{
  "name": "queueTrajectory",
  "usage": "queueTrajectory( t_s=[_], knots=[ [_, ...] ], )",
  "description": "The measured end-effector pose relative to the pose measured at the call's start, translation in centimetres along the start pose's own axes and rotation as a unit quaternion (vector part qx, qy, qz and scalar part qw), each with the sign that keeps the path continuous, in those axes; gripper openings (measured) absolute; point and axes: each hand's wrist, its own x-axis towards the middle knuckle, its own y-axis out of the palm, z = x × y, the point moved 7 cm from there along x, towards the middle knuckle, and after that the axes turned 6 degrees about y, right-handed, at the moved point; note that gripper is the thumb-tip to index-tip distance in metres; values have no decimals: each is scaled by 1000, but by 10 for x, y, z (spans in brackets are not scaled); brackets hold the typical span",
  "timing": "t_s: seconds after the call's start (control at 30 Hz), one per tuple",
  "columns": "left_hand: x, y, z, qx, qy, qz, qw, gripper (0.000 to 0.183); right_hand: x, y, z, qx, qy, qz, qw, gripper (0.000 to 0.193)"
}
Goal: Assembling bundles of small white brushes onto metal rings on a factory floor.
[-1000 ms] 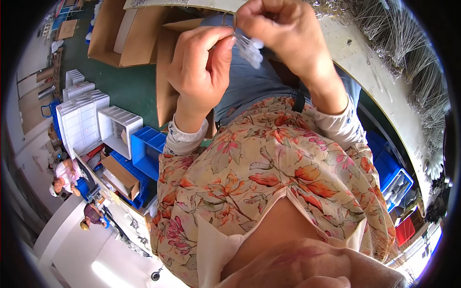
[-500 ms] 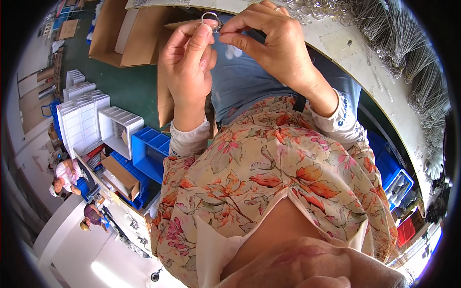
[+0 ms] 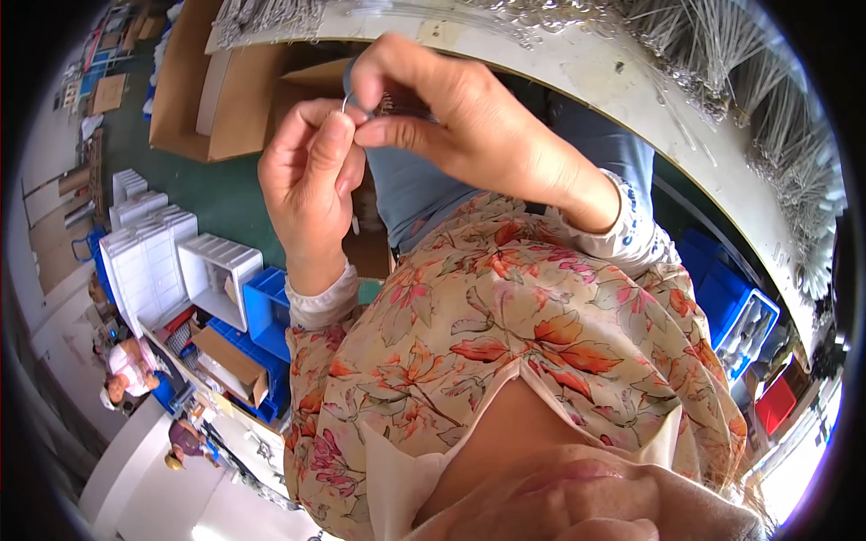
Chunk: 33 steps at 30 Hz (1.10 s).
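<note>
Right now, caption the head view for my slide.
Left hand pinches a partly hidden metal ring, right hand close by, near a worktable heaped with thin metal wires.

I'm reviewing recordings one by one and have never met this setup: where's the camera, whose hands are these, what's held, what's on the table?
No machine here: these are a person's bare left hand and right hand. A wide fisheye camera worn on the head looks down at them, so straight edges bend. The left hand pinches a thin, silvery, metal-looking ring, mostly covered by fingers; the right hand is close beside it, its exact grip unclear. On the pale, smooth tabletop lie heaps of thin, silvery, wire-like strands.
</note>
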Motion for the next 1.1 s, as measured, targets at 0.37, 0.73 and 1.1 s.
queueTrajectory(
  t_s=[0.37, 0.73, 1.1],
  knots=[
    [-45, 21, 75, -111, -398, 471, 779, 20, -56, 16, 30, -265, -16, 295, 918, 17],
    [-5, 100, 37, 224, 135, 234, 936, 4, -69, -82, 46, -537, -22, -238, 809, 14],
    [93, 110, 70, 422, 554, 308, 648, 20, -91, -114, 42, 41, 105, -219, 969, 35]
  ],
)
